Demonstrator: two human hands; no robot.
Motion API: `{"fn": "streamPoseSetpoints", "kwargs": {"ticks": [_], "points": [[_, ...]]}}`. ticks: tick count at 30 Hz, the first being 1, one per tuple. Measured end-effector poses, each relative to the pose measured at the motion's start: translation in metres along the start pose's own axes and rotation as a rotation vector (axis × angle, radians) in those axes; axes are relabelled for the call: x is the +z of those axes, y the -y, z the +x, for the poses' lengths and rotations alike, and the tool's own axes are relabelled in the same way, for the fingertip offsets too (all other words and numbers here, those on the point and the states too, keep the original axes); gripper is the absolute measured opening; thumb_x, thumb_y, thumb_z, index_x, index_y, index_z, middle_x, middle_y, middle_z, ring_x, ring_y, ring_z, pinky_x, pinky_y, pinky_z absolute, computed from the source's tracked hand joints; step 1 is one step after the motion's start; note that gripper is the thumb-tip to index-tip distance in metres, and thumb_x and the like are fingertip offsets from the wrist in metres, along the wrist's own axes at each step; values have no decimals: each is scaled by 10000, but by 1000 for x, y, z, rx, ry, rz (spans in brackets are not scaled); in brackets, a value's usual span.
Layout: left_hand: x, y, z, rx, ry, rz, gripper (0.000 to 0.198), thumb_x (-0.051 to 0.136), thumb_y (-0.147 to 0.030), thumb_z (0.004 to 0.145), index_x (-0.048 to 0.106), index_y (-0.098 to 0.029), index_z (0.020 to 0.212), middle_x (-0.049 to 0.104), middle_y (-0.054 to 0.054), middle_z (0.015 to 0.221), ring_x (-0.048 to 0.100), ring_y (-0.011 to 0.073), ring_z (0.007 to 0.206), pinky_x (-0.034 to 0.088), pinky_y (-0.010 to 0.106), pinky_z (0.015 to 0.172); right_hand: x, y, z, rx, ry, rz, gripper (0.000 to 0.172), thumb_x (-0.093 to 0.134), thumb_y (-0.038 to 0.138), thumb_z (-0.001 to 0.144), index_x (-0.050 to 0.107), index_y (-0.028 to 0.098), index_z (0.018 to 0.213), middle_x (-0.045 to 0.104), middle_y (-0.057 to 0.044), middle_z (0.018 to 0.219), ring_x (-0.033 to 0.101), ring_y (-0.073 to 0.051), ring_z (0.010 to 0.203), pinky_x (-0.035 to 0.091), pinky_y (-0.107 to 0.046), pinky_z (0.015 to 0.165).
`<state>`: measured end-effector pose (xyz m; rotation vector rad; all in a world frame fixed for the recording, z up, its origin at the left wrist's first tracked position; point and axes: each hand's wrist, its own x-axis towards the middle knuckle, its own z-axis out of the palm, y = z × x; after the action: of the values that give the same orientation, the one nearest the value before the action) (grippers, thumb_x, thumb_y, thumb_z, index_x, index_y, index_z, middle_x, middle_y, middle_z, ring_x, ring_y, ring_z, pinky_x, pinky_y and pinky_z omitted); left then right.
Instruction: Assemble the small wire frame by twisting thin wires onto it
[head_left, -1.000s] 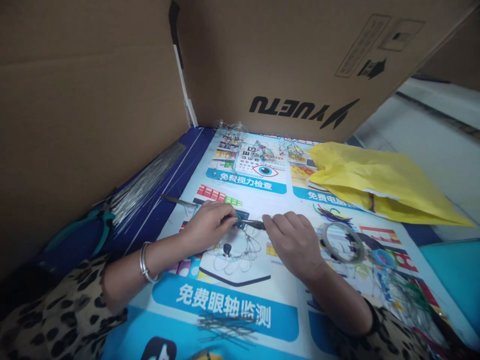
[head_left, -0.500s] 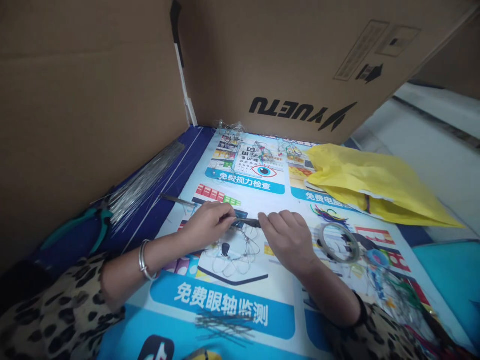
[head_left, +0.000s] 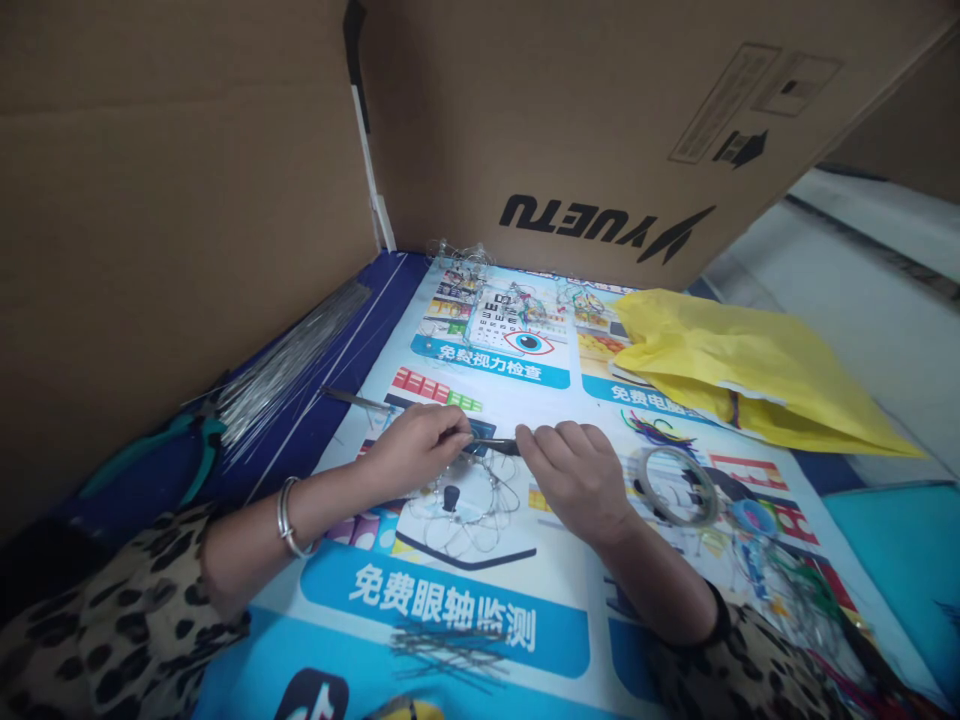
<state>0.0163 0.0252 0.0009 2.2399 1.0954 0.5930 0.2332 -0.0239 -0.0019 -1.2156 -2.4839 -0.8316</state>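
My right hand [head_left: 576, 480] is closed around the handles of needle-nose pliers [head_left: 504, 446], whose dark, slim jaws point left. At their tip, the thumb and fingers of my left hand [head_left: 424, 447] are pinched together. From the left fingertips hangs a looped wire ring [head_left: 491, 510], a thin circle with petal-like loops around it, over the printed sheet. The exact spot where jaws and wire meet is hidden by the left fingers. Behind the left hand lies a slim metal tool [head_left: 352, 399].
Cardboard walls [head_left: 525, 120] enclose the back and left. Straight wires [head_left: 292, 360] and teal-handled pliers [head_left: 202, 450] lie left; short wire pieces [head_left: 450, 650] lie in front. To the right are a tape roll [head_left: 709, 505], a yellow bag [head_left: 750, 350] and tangled coloured strands [head_left: 817, 590].
The pliers' jaws have turned slightly in my right hand and look slimmer at the tip. Both hands stay in nearly the same place.
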Motion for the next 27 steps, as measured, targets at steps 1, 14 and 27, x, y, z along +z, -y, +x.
{"fn": "streamPoseSetpoints", "kwargs": {"ticks": [1,14,27], "points": [[0,0,0,-4,2,-3,126,502,-177,824,549,-169,708,575,-27,647,518,115,625,343,220,570,0,0,0,-7,-5,-1,172,473,136,874,603,153,985,554,-32,710,403,-167,704,239,-341,619],[1,6,1,36,-9,43,109,507,-167,816,565,-171,724,578,-18,659,517,125,642,359,227,578,8,2,-3,70,55,75,152,484,153,870,616,172,944,539,-22,704,399,-165,707,248,-333,633],[0,4,-5,232,-98,20,86,557,-198,808,641,-180,809,574,23,800,525,157,806,406,299,755,10,5,-2,175,133,140,122,506,183,855,627,184,869,544,-29,705,405,-176,716,250,-325,650]]}}
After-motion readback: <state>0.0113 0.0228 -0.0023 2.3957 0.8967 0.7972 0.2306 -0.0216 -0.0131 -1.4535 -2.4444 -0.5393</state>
